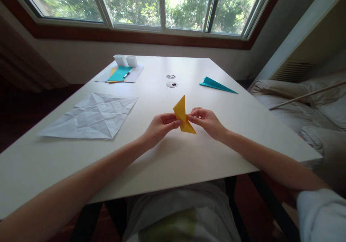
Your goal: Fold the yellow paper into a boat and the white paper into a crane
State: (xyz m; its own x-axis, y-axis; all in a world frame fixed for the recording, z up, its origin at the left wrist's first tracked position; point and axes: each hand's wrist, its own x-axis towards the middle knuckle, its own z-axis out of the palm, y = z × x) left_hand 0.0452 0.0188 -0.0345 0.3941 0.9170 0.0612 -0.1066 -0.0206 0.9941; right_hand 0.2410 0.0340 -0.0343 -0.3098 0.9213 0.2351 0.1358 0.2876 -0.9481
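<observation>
A folded piece of yellow paper (180,109) is held up over the near half of the white table, with one point rising and another slanting down to the right. My left hand (164,126) pinches its left side between thumb and fingers. On the opposite side, my right hand (207,121) grips the paper's right edge with the thumb and curled fingers. The fingertips cover part of the folds there.
A creased white sheet (92,117) lies at left on the table (151,170). A teal paper plane (217,85) rests at right. Farther back are teal paper (119,74), a pen (128,73), two white holders (125,60) and round cable holes (171,84).
</observation>
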